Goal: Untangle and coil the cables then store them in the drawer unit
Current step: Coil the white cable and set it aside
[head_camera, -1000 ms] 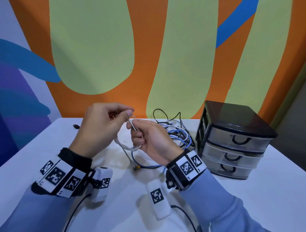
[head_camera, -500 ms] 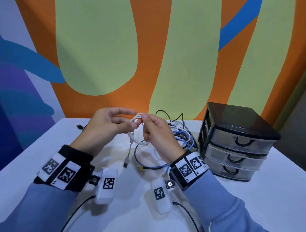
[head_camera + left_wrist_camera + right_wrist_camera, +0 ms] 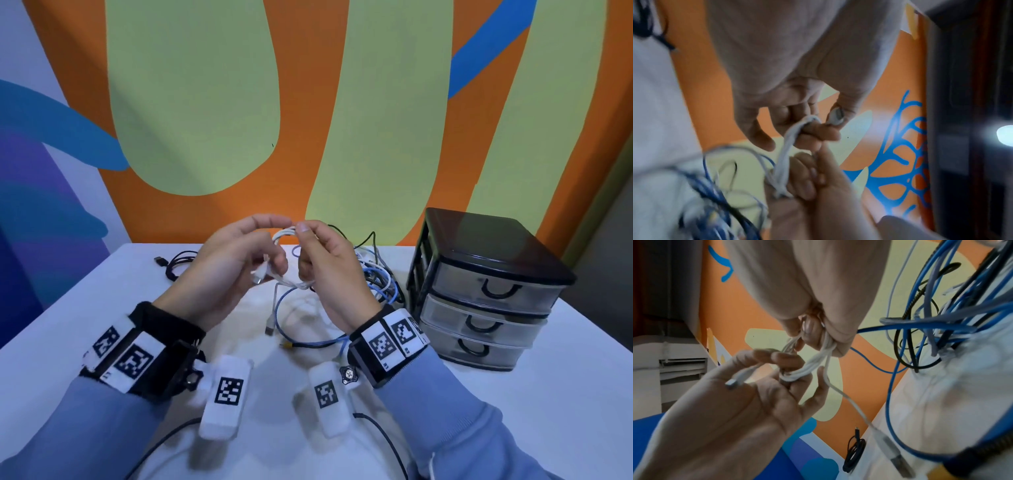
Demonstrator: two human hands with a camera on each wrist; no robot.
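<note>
Hands (image 3: 284, 270) coil white cable (image 3: 286, 236) before tangled cables (image 3: 376, 284).

You are seeing no readable words or numbers; only black-and-white square code markers are showing on your wristbands (image 3: 130, 356) and the two white blocks (image 3: 224, 397).
</note>
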